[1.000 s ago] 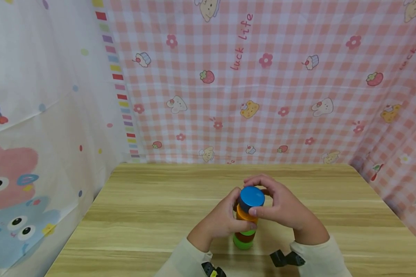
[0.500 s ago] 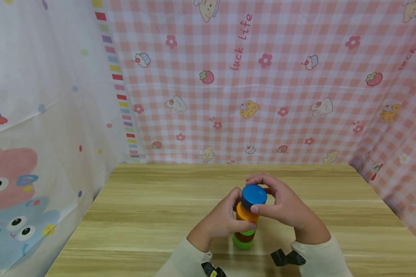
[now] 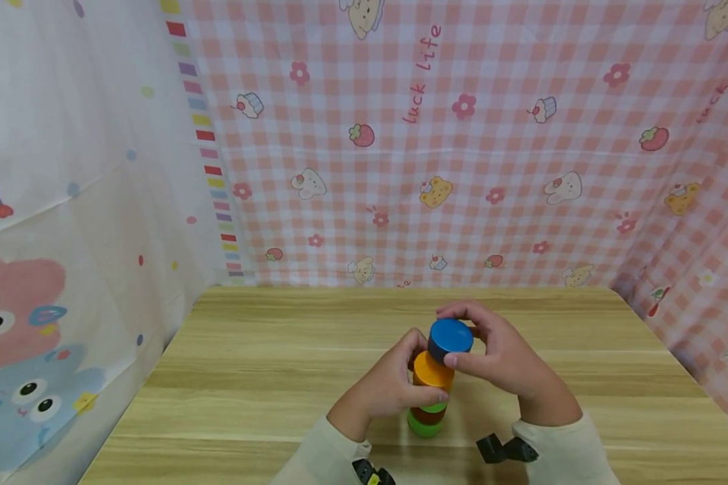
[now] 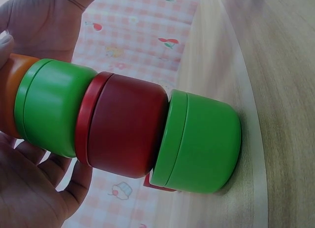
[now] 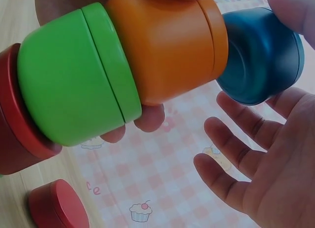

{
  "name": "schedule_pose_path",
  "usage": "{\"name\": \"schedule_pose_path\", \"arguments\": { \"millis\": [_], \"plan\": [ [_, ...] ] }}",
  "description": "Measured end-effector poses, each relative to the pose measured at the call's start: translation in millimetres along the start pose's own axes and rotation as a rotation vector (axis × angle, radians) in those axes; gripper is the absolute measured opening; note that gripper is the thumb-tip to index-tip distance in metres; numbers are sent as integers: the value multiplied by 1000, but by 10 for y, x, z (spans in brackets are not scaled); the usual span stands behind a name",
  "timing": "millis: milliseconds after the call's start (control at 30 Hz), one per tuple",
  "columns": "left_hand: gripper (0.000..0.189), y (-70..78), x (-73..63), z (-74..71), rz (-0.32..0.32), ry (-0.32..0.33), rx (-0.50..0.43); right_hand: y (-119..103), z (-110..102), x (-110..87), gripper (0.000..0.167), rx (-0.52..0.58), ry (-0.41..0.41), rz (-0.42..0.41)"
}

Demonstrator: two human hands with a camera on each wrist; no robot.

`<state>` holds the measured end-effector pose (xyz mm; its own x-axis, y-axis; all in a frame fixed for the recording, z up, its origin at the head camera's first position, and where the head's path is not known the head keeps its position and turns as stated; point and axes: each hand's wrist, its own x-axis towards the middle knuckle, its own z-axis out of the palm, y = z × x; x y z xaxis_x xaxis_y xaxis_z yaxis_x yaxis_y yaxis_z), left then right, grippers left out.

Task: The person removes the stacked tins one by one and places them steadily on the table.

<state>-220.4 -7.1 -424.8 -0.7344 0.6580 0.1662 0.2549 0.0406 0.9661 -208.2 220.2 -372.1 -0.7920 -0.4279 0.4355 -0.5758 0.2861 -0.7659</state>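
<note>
A leaning column of small lidded jars stands on the wooden table: a green jar (image 4: pixel 202 144) at the bottom, then a red jar (image 4: pixel 128 124), another green jar (image 5: pixel 78 75) and an orange jar (image 5: pixel 167 46). My left hand (image 3: pixel 388 380) grips the column around the orange jar, thumb in front and fingers behind. A blue jar (image 3: pixel 450 339) sits off-centre above it, up and to the right, its base partly showing in the right wrist view. My right hand (image 3: pixel 500 350) holds this blue jar between thumb and fingers.
Behind the column a separate small red jar (image 5: pixel 59 203) rests on the table (image 3: pixel 267 377); the hands hide it in the head view. A pink checked cloth (image 3: pixel 461 148) hangs behind the table, and a white printed cloth (image 3: pixel 97 202) at the left.
My right hand has moved up and to the right with the blue jar, uncovering more of the orange jar's top. The left hand and the lower jars have stayed in place.
</note>
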Motion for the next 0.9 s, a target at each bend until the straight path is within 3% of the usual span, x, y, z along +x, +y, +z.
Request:
{"name": "schedule_pose_path", "arguments": {
  "millis": [533,900],
  "plan": [
    [48,6,5,4,-7,0,10,52,-38,-14,43,-17,19,9],
    [47,16,0,7,24,-14,-13,87,-54,-12,42,-27,31,28]
  ]
}}
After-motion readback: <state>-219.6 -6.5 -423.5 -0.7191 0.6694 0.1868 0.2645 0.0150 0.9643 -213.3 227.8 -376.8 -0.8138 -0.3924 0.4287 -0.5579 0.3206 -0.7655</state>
